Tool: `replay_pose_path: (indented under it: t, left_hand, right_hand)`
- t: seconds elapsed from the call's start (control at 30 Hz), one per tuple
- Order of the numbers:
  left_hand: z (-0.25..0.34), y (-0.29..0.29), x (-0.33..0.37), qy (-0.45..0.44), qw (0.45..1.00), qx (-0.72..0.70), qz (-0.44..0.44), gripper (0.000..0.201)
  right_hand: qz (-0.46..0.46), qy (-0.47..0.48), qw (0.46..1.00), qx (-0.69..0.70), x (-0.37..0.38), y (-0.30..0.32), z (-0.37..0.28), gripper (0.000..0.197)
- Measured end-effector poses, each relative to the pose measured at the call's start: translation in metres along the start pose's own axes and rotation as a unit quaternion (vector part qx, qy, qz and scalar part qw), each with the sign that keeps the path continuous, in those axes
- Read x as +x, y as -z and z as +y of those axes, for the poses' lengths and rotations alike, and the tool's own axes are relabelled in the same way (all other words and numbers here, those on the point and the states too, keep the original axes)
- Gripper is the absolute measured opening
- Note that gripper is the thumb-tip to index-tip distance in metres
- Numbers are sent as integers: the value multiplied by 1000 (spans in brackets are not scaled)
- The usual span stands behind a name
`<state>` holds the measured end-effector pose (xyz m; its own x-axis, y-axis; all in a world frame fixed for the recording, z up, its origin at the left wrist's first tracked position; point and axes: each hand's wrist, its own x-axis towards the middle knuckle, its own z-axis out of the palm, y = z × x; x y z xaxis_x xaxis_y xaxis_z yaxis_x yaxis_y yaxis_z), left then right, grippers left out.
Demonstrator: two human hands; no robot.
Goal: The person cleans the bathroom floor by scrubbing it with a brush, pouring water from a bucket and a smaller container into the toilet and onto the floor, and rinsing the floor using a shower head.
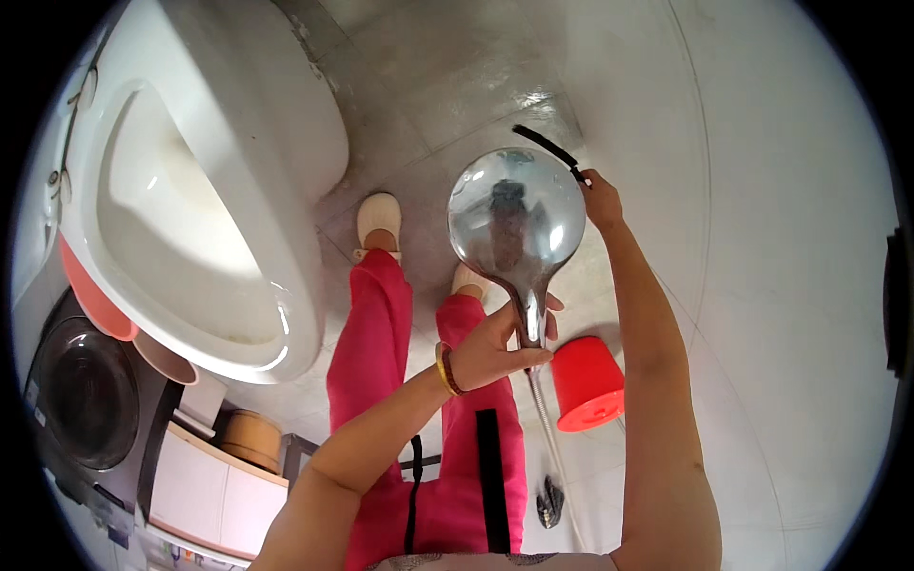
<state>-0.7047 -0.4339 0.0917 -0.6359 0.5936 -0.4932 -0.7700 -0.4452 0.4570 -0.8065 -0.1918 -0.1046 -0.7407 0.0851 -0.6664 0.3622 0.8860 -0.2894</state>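
Note:
My left hand (pixel 490 352) is closed around the handle of a large round chrome shower head (pixel 514 214), whose shiny domed side faces up. A metal hose (pixel 545 419) runs from the handle down toward the lower edge. On the far right side of the shower head, my right hand (pixel 602 200) pinches the end of a thin black brush (pixel 545 143). Its long, slightly bent head reaches past the shower head's upper right rim, close to it. Whether the brush touches the chrome cannot be made out.
A white ceramic basin (pixel 295 324) stands at my left. Near my right forearm is a red bucket (pixel 588 381). A small dark object (pixel 549 502) lies lower down. A washing machine (pixel 90 390) and a cabinet (pixel 214 490) are at lower left. The tiled floor (pixel 409 86) looks wet.

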Motion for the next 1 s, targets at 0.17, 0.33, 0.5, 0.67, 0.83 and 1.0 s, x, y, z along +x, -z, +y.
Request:
replay_pose_path:
  t: [0.17, 0.33, 0.5, 0.67, 0.83, 1.0]
  left_hand:
    - [10, 16, 7, 20, 998, -62, -9, 51]
    - [11, 25, 15, -13, 981, -192, 33, 43]
    - [12, 21, 9, 40, 999, 3, 18, 24]
    - [-18, -11, -3, -53, 984, 118, 125, 14]
    - [-29, -20, -28, -92, 931, 325, 135, 21]
    - [-17, -14, -32, 37, 979, 181, 83, 26]
  right_hand:
    - [-39, -57, 998, 9, -11, -16, -9, 26]
    - [-20, -40, 999, -12, -8, 0, -6, 23]
    - [7, -21, 999, -35, -5, 6, -12, 25]
    - [-12, -7, 1000, -27, -5, -2, -27, 30]
    - [-3, 64, 997, -37, 20, -21, -52, 23]
    - [-19, 170, 981, -88, 56, -104, -100, 24]
